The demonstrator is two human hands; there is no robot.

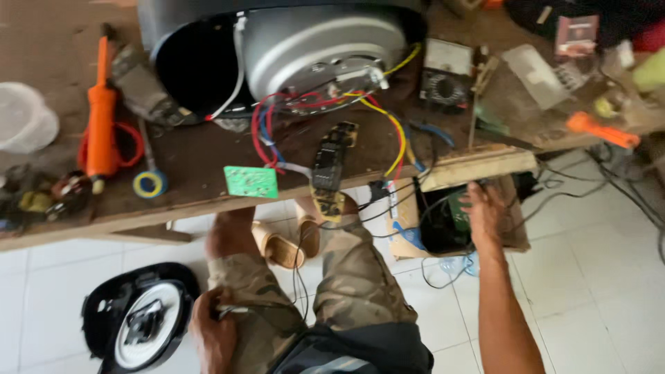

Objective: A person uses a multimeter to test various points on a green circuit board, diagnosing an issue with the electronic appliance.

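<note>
A cardboard box (458,225) is seen on the floor just under the edge of the worktop (201,166), with black wires spilling from it. The right hand (485,208) is stretched forward and down to the box, its fingers spread apart over the dark contents; nothing is clamped. The left hand (211,331) is held low beside the left knee, fingers curled together near a thin wire, though a true grip cannot be told. Just left of it a black lid (138,320) with a round metal plate lies on the tiles. On the worktop a tipped cooker (305,48) is laid with red, blue and yellow wires running from its base to a green board (251,181) and a dark board (329,166) at the edge. Farther left lie an orange tool (102,118) and a tape roll (149,183); a meter (445,76) stands to the right.
</note>
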